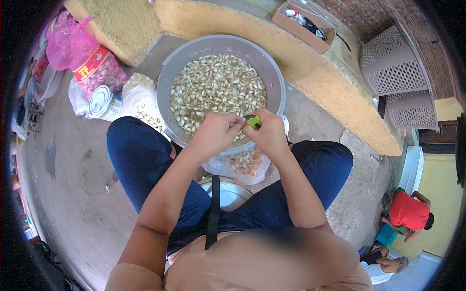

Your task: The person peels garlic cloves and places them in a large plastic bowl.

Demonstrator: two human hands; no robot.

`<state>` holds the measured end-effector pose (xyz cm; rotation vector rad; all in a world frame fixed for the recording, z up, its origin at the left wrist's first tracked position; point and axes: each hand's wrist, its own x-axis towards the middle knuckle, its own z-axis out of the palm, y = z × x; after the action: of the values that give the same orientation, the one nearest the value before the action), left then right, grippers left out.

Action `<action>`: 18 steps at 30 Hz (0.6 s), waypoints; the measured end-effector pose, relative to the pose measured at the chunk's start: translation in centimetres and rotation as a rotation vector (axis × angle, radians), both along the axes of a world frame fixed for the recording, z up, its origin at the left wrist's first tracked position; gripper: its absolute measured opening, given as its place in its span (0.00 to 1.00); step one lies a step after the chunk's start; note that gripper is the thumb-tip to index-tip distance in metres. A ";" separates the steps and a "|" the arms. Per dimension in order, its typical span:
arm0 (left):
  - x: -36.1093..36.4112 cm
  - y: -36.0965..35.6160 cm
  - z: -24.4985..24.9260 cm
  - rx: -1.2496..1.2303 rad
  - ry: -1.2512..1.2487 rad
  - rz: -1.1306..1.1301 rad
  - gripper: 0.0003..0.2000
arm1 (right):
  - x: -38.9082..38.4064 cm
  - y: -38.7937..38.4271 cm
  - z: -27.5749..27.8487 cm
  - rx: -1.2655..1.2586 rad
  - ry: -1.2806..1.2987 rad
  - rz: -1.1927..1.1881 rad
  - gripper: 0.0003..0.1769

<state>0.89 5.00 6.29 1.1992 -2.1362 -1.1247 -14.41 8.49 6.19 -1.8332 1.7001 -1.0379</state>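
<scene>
so the little green-handled tool (254,122) is pinched in the right grip (269,135), tip aimed left at the curled-up left grip (216,132), both right over the near rim of the grey basin (180,63). it's on the floor, loaded with pale cloves (218,87) in murky water

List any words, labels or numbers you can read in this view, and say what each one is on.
Nothing reads clearly.
Red band on the net sack: yellow and white marks, too blurred to read.
Tin can label: too small.
Packets in the cardboard box: too small.
Green-handled tool in the right hand: no text visible.
</scene>
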 end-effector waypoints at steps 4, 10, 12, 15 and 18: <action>0.8 -1.0 -0.4 0.158 0.035 -0.112 0.10 | -1.0 -0.1 -0.9 0.296 -0.236 0.079 0.06; 1.4 -1.7 0.1 0.651 0.148 -0.173 0.10 | -1.0 0.0 -0.7 0.449 -0.544 0.113 0.03; 1.6 -1.8 -0.1 0.793 0.270 -0.218 0.11 | -0.9 0.2 -0.2 0.545 -0.731 0.127 0.02; 1.8 -2.1 -1.4 1.026 0.489 -0.284 0.11 | -0.7 0.4 0.3 0.584 -0.835 0.127 0.03; 1.3 -2.2 -2.5 0.979 0.514 -0.144 0.12 | -0.9 0.2 -0.4 0.387 -0.494 0.056 0.10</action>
<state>2.17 2.80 3.78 0.9180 -1.2740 -2.3751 -15.33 8.69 5.80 -1.2471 1.4174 -0.9568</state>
